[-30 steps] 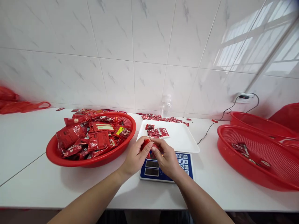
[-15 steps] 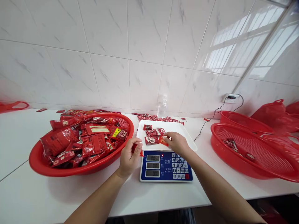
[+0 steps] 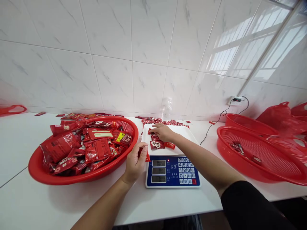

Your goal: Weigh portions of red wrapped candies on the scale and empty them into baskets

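A small red packet [image 3: 147,156] pokes out of my left hand [image 3: 135,161], whose fingers are closed round it just left of the digital scale [image 3: 173,172]. Over the scale's white tray [image 3: 185,135] reaches my right hand [image 3: 163,132], its fingertips pinched at a small dark red packet [image 3: 149,131] near the tray's left side. Beneath and in front of that hand lie a dark red packet with white print [image 3: 157,145] and a brighter red packet [image 3: 170,145]. My fingers partly cover the packets behind. The top display appears to read 0.058.
At left stands a red basket [image 3: 35,166] heaped with red packets. Another red basket [image 3: 230,169] at right holds a few. More packets lie along the wall near a clear plastic bottle [image 3: 167,108]. A black cord [image 3: 212,127] runs to the wall socket [image 3: 236,101].
My right hand has let go of the bright red packet, leaving it on the tray, and moved back and left to the dark red packet. My left hand has barely shifted.
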Action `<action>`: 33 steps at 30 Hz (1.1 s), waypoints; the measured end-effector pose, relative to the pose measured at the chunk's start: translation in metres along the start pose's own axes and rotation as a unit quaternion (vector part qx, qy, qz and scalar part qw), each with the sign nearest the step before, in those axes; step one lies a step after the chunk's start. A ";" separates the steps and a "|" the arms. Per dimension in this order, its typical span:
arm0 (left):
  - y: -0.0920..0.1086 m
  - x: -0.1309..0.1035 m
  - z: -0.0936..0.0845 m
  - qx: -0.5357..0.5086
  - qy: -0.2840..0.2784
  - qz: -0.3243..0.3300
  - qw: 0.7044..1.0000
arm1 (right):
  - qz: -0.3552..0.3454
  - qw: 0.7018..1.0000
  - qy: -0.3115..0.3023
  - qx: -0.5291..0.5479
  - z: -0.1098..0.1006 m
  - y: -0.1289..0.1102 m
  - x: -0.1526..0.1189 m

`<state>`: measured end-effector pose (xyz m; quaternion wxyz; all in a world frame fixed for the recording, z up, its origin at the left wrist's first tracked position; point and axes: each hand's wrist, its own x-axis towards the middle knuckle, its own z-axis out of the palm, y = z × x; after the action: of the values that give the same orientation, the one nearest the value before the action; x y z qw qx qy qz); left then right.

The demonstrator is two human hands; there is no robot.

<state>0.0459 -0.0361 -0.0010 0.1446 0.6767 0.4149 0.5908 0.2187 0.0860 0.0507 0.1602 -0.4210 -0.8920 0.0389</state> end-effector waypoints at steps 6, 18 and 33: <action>0.000 0.002 0.001 -0.011 0.003 -0.013 1.000 | 0.014 0.999 -0.033 0.024 -0.011 0.012 0.007; -0.002 -0.001 0.010 -0.074 0.004 -0.027 0.997 | 0.012 0.994 0.059 0.086 -0.048 -0.030 -0.085; -0.002 -0.006 0.017 -0.077 0.044 0.040 0.995 | 0.009 0.951 -0.066 0.301 -0.021 -0.074 -0.081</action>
<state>0.0613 -0.0337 -0.0113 0.1541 0.6529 0.3473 0.6552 0.2190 -0.0245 0.0653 0.2203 -0.3577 -0.8434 0.3351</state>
